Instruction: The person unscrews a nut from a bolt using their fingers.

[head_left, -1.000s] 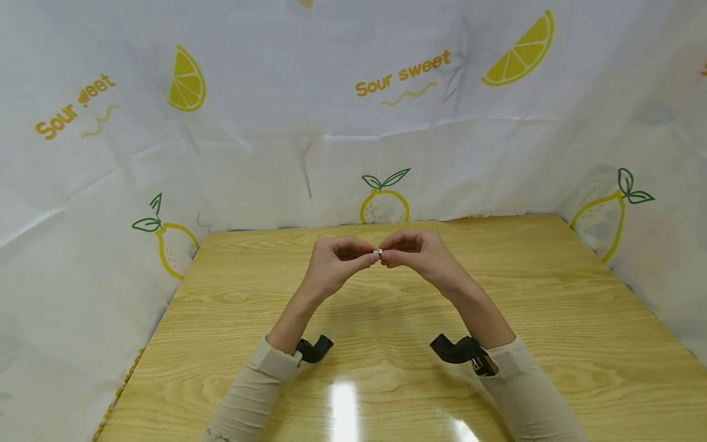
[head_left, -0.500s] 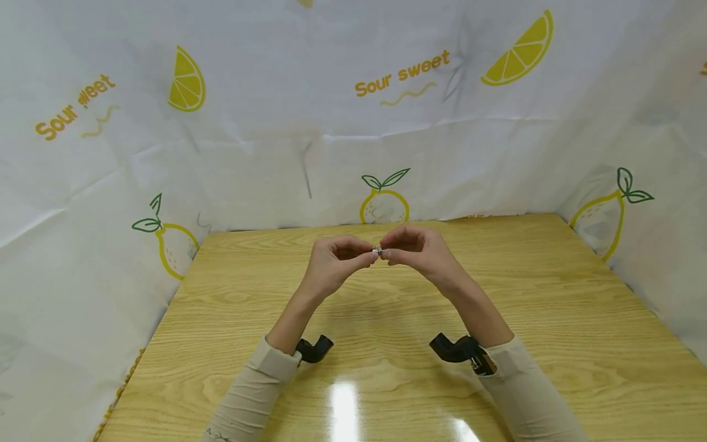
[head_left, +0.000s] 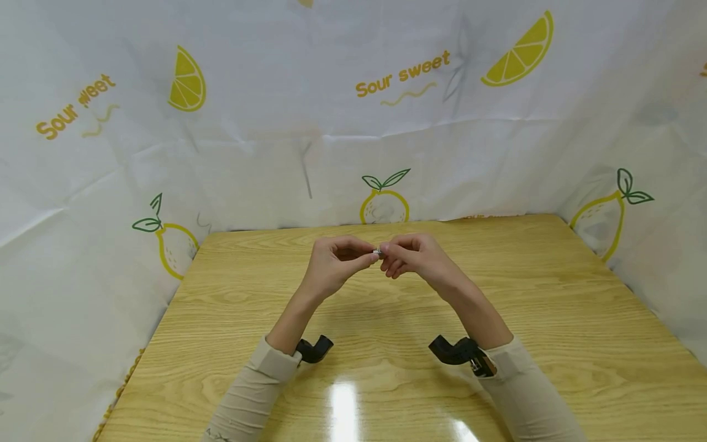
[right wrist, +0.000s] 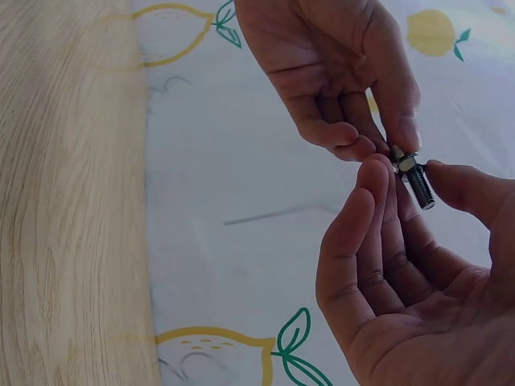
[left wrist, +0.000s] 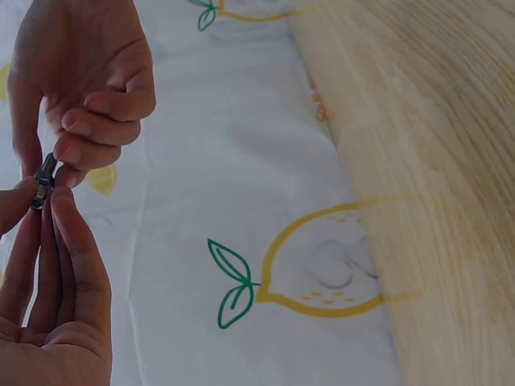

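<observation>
Fingers of the left hand point(head_left: 329, 266) and right hand point(head_left: 426, 261) meet on a small metal bolt point(right wrist: 418, 185)

Both hands pinch the bolt, which is held up between them over the far part of the wooden worktop point(head_left: 525, 307). Seen from the right wrist, the left thumb and fingertips close on one end, near a hex-shaped part, while the right thumb presses one side and a right fingertip lies against the other. Its threaded shank sticks out past that grip; whether the hex part is a separate nut, I cannot tell.

What has just changed is the right hand: its thumb has come up, and the other fingers have dropped to show bent beneath it. Left fingers look unmoved. That reads as the right fingers rolling or twisting while the left ones steady the piece, though whether anything has turned along the thread is too small to judge.

Glare point(head_left: 343, 408) shines on the near side of the worktop. White cloth point(head_left: 254, 178) hangs behind and down both sides, printed with lemons point(head_left: 385, 191) and "Sour sweet" lettering point(head_left: 376, 85). Pale sleeves point(head_left: 256, 387) end at the wrists, where black mounts point(head_left: 454, 352) jut inward.
</observation>
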Motion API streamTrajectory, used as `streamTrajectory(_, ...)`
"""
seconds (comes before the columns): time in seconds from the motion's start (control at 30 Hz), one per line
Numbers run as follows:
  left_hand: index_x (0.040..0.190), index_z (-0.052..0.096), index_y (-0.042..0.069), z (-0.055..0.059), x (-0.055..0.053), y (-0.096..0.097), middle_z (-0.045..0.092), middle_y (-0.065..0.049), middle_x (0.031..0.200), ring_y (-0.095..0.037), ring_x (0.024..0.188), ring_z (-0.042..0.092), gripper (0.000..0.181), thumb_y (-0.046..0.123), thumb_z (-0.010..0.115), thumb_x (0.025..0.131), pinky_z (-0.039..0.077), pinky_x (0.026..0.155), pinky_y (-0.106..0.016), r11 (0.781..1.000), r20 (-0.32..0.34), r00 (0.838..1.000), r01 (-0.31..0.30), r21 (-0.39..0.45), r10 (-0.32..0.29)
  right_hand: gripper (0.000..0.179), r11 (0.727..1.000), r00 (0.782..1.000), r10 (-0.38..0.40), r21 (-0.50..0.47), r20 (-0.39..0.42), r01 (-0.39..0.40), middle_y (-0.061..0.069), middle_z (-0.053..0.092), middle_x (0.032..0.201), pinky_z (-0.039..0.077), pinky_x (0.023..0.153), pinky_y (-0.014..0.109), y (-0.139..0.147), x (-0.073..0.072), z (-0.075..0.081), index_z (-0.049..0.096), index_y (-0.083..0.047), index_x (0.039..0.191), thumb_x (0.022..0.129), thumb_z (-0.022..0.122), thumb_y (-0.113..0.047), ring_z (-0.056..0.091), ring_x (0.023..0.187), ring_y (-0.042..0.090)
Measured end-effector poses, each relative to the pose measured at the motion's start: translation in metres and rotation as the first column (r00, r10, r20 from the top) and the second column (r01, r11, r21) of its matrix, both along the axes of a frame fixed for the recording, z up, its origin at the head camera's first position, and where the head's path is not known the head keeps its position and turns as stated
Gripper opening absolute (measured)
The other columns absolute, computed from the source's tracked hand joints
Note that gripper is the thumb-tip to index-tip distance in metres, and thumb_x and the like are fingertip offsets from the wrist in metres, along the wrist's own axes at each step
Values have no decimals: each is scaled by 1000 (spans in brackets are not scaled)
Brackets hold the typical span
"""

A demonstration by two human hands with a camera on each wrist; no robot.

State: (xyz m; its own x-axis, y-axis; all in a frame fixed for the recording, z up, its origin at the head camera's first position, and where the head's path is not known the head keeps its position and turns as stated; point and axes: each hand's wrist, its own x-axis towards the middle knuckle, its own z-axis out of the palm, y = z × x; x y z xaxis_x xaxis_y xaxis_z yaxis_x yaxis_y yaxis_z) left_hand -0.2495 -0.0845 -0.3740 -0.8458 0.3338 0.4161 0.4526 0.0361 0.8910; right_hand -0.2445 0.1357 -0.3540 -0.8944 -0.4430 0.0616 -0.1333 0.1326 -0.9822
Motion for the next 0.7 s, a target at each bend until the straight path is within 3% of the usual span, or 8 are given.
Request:
streamTrajectory(0.33,100,80,3,0,0,1,79,-15,98,-21,85,77,11,11,79,92,65,78,-33,1000,12,1000,3,-6,-3,29,1000,1000,11,-24,-13,-12,2,74,93,63,84,33,4,2,1,68,5,117,103,65,-20,72,85,20)
streamTrajectory(0.57,100,80,2,0,0,1,78,-16,98,-16,84,77,11,8,79,91,65,78,-34,1000,6,1000,16,8,-16,26,999,999,11,-47,-39,-12,6,76,100,62,88,35,4,4,2,67,4,118,99,69,-14,74,91,18)
streamTrajectory(0.7,100,80,2,0,0,0,79,-15,99,-25,87,78,11,8,79,91,65,79,-34,1000,9,1000,22,17,-23,25,998,999,15,-52,-52,-18,1,76,98,62,88,35,5,4,2,67,4,119,99,70,-12,74,90,18)
